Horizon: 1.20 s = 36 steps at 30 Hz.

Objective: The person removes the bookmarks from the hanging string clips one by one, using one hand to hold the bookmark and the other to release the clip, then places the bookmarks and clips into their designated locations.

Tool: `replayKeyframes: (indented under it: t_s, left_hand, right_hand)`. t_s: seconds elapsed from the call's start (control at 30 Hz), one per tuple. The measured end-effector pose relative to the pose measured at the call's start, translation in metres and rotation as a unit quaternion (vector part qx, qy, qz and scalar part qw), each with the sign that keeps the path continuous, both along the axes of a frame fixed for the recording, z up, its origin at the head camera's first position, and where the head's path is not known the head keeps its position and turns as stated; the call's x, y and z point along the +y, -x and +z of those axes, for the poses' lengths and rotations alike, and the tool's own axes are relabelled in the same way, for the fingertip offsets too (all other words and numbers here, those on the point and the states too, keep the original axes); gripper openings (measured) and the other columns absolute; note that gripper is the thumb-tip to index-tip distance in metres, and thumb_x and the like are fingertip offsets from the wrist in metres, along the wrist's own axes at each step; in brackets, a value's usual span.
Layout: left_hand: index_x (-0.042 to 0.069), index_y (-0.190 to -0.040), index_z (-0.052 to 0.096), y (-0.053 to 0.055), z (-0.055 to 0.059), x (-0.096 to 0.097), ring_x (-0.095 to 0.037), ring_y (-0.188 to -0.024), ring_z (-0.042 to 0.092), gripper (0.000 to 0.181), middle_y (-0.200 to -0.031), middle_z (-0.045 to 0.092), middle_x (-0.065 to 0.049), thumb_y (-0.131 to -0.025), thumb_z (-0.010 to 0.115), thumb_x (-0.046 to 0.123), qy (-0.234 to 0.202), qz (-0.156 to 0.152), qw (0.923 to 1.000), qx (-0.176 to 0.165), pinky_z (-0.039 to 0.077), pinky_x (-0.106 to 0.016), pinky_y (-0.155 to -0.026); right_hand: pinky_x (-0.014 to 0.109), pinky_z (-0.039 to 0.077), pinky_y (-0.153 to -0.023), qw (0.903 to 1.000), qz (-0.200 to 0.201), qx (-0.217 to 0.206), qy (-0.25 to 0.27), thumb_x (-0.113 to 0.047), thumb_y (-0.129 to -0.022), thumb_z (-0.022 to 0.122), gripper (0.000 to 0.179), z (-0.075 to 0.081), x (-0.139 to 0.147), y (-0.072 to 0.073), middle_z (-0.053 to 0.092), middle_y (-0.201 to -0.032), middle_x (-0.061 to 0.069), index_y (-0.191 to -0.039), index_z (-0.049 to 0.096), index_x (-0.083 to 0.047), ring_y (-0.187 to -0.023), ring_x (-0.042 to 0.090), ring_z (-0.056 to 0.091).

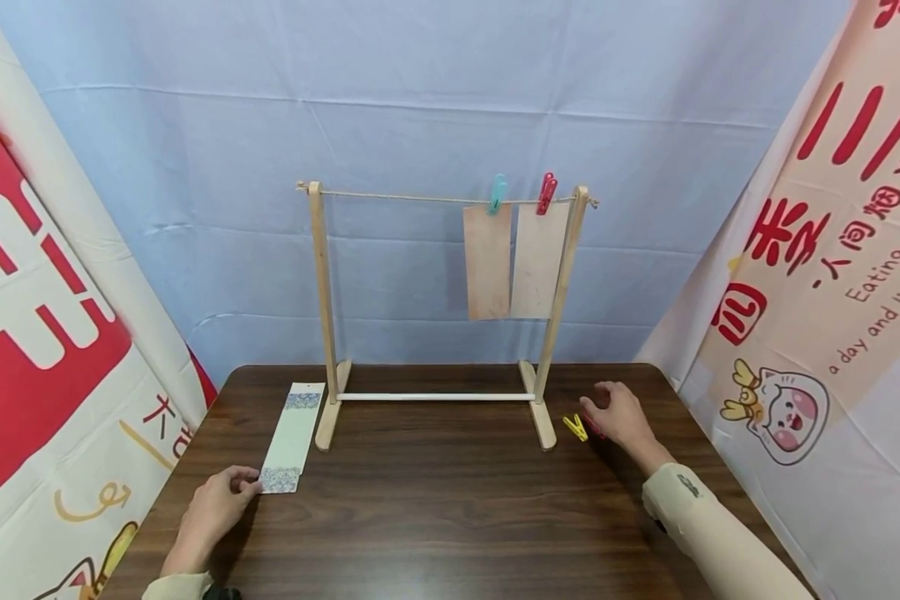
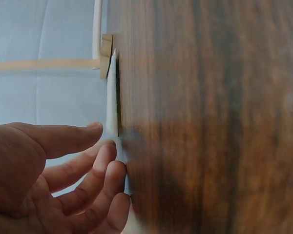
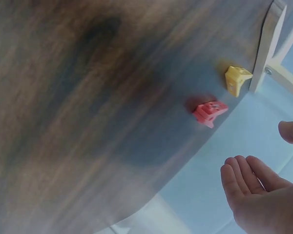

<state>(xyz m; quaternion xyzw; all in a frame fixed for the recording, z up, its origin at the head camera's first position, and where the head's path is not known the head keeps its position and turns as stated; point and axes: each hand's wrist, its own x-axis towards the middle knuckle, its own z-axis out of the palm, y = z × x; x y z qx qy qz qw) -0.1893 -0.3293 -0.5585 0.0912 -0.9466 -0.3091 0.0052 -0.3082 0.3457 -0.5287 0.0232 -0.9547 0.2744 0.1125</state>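
Note:
My left hand (image 1: pixel 221 504) is at the lower corner of a long pale card (image 1: pixel 287 437) with blue patterned bands, lying on the table. In the left wrist view its thumb stands apart from the loosely bent fingers; whether a fingertip touches the card I cannot tell. On the other side my right hand (image 1: pixel 618 414) hovers by a red clothespin (image 3: pixel 210 113) and a yellow clothespin (image 3: pixel 237 79), thumb spread from the fingers, gripping nothing. The head view shows the red one partly hidden behind that hand.
A wooden frame (image 1: pixel 321 283) with a string (image 1: pixel 397 197) stands at the back of the table (image 1: pixel 420 508). A pinkish card (image 1: pixel 487 267) hangs from a teal clothespin (image 1: pixel 498 194), and a pale plain card (image 1: pixel 537 267) from another red clothespin (image 1: pixel 547 194).

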Motion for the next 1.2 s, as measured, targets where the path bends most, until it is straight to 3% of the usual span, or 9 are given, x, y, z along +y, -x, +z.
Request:
replayKeyframes:
  t_s: [0.4,0.63,0.9,1.2]
  left_hand:
    - [0.005,-0.125,0.074,0.0,0.005,0.001,-0.028,-0.094,0.069,0.034,-0.103,0.074,-0.007,-0.104,0.07,0.031,0.002,-0.003,1.0,0.009,0.053,-0.054,-0.076]
    - [0.006,-0.121,0.075,0.006,0.002,-0.003,-0.029,-0.092,0.072,0.04,-0.101,0.076,-0.008,-0.101,0.075,0.041,-0.017,-0.017,0.9984,0.051,0.054,-0.054,-0.074]
    - [0.0,-0.131,0.07,0.004,0.023,0.014,-0.039,-0.108,0.072,0.037,-0.118,0.076,-0.018,-0.105,0.071,0.026,-0.015,-0.025,0.9987,0.042,0.054,-0.062,-0.089]
    - [-0.004,-0.133,0.068,0.008,0.033,0.026,-0.04,-0.108,0.073,0.038,-0.117,0.076,-0.021,-0.105,0.072,0.021,-0.016,-0.032,0.997,0.068,0.055,-0.061,-0.091]
  right_hand:
    - [0.067,0.048,-0.104,0.9997,0.017,0.013,-0.006,-0.026,-0.106,0.07,0.054,0.015,-0.011,-0.005,0.058,-0.138,0.037,-0.141,0.058,0.014,-0.127,0.056,0.057]
    - [0.068,0.046,-0.106,0.999,0.037,0.025,-0.005,-0.027,-0.106,0.07,0.055,0.025,-0.017,-0.005,0.058,-0.14,0.036,-0.142,0.058,0.013,-0.129,0.056,0.055]
    - [0.068,0.045,-0.107,0.9988,0.038,0.031,-0.008,-0.025,-0.105,0.069,0.053,0.033,-0.022,-0.004,0.058,-0.14,0.034,-0.142,0.059,0.012,-0.13,0.055,0.054]
    - [0.067,0.047,-0.106,0.9983,0.045,0.038,-0.005,-0.025,-0.105,0.07,0.054,0.04,-0.029,-0.006,0.058,-0.141,0.033,-0.143,0.059,0.011,-0.13,0.053,0.057]
